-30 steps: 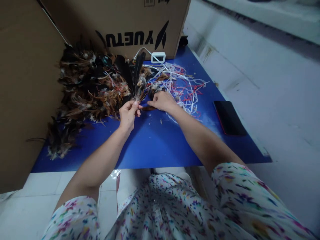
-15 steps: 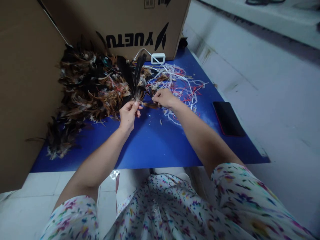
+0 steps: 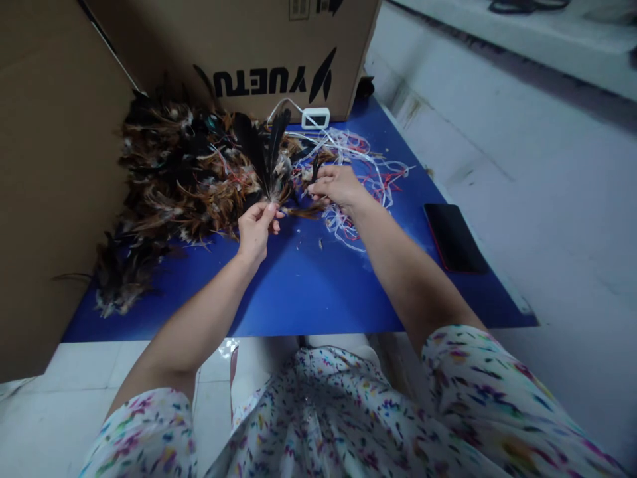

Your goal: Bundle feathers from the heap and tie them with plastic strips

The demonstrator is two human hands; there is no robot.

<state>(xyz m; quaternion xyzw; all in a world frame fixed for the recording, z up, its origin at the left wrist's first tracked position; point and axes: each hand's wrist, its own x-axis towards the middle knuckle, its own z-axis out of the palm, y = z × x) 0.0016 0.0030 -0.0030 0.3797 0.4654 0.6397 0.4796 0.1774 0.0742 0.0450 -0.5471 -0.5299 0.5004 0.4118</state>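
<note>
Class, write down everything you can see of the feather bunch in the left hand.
The feather bunch looks V-shaped: two long, dark feathers fan apart, with pale fluff and brown wisps near the base. The left hand pinches that base between thumb and fingers; the tips point toward the cardboard box. To its left lies the feather heap; whether they touch is unclear.

I see passing room between the forearms (image 3: 213, 307) over the table's front (image 3: 308, 292); beyond, feathers (image 3: 169, 179) crowd the left, tangled ribbons (image 3: 385, 180) the right, a box (image 3: 269, 40) the back.
</note>
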